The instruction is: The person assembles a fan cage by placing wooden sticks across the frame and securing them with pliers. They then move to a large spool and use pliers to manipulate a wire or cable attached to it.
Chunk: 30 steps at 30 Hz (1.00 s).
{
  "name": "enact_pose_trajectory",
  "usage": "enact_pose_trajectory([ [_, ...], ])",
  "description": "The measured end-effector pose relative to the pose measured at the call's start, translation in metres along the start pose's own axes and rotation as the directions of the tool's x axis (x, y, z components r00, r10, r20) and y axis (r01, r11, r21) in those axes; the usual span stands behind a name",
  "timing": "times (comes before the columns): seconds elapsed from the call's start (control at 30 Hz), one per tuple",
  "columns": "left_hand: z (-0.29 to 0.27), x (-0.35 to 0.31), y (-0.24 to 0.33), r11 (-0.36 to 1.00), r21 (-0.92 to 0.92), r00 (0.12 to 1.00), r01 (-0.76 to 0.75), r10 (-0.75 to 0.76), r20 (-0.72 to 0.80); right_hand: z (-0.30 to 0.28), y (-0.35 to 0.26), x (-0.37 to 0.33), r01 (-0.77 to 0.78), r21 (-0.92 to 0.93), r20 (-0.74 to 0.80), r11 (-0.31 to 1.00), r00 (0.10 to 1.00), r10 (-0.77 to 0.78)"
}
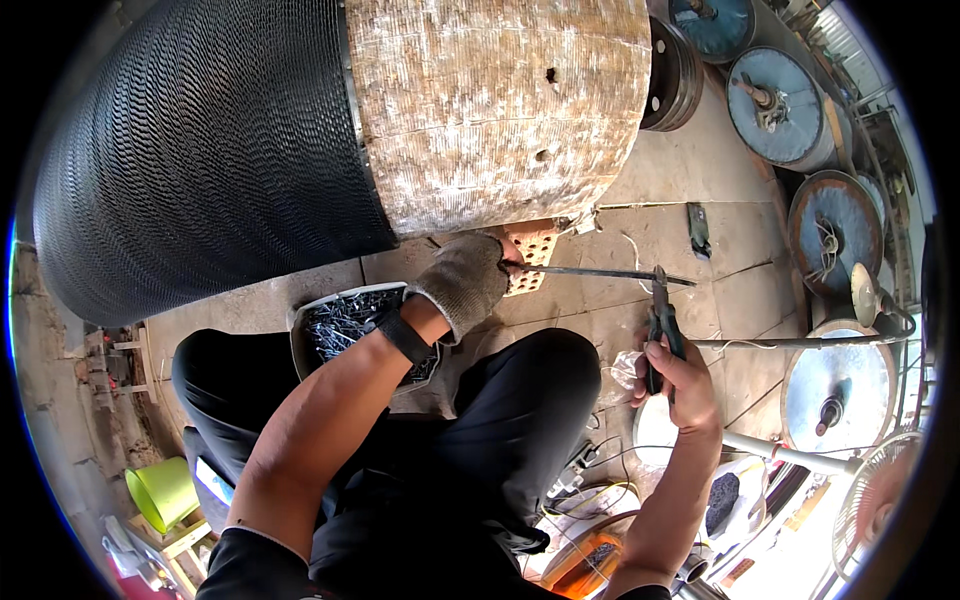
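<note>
My left hand (462, 284), in a grey knit glove with bare fingertips, is closed on one end of a thin dark metal rod (590, 271). The rod runs level to the right. Close to its far end, the jaws of dark-handled pliers (662, 322) meet it. Those pliers sit in my bare right hand (686, 388), fingers wrapped round the handles. Just beyond my left hand lies a big cylinder (500, 110) with a worn, mottled surface, its left part wrapped in black mesh (215, 160). A perforated brick (532, 250) shows beside the gloved fingers, under the cylinder's edge.
Below my left forearm, a bin (297, 345) holds many dark nails or pins. Several metal-ended drums (775, 105) line the right side. A fan (880, 500), cables and an orange container (590, 562) are at lower right. A green bucket (163, 494) stands lower left.
</note>
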<state>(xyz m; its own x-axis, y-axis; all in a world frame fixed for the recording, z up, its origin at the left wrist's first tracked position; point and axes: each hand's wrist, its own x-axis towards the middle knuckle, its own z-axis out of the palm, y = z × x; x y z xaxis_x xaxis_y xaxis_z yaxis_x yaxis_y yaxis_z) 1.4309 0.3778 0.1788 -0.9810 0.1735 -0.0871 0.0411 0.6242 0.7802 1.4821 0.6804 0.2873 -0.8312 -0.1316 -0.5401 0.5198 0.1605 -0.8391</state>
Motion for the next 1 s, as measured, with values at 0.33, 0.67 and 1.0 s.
enact_pose_trajectory([
  [0.33, -0.013, -0.001, 0.022, 0.868, -0.491, 0.994, 0.065, -0.011, 0.113, -0.025, -0.02, 0.002, -0.051, -0.019, 0.059, 0.999, 0.997, 0.052],
  [0.67, -0.002, 0.009, 0.013, 0.871, -0.491, 0.997, -0.035, 0.062, 0.039, -0.026, -0.011, 0.005, -0.105, 0.045, 0.096, 0.993, 0.99, 0.1],
  [1.0, 0.009, 0.014, -0.001, 0.94, -0.307, 0.989, -0.146, 0.146, -0.024, -0.021, -0.009, -0.002, -0.075, -0.021, 0.06, 0.997, 0.995, 0.076],
])
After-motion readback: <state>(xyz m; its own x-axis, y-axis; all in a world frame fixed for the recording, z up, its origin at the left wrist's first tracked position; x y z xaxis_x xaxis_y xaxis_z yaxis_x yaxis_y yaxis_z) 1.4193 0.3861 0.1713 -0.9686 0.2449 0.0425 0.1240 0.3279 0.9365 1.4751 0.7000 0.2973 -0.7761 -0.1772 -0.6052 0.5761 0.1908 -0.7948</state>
